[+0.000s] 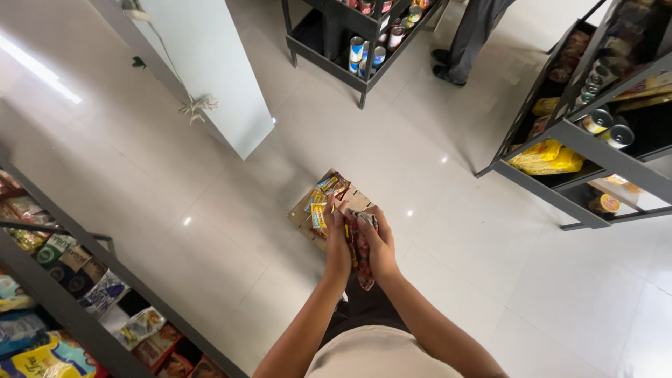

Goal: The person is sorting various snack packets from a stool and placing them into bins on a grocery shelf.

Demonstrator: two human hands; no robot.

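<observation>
Together the left hand (338, 245) and the right hand (380, 245) close around a bunch of reddish snack packets (360, 248), gripped upright between the palms above the floor. Such thin foil pouches look light, soft and crinkly, likely slick and easy to crush, so a broad hold across their flat middles seems safer than pinching a sealed edge. Just beyond lies an open cardboard box (302, 208) holding more packets on the pale tiled floor (231, 231), with dark metal shelves (560, 185) of goods well apart on either side.
</observation>
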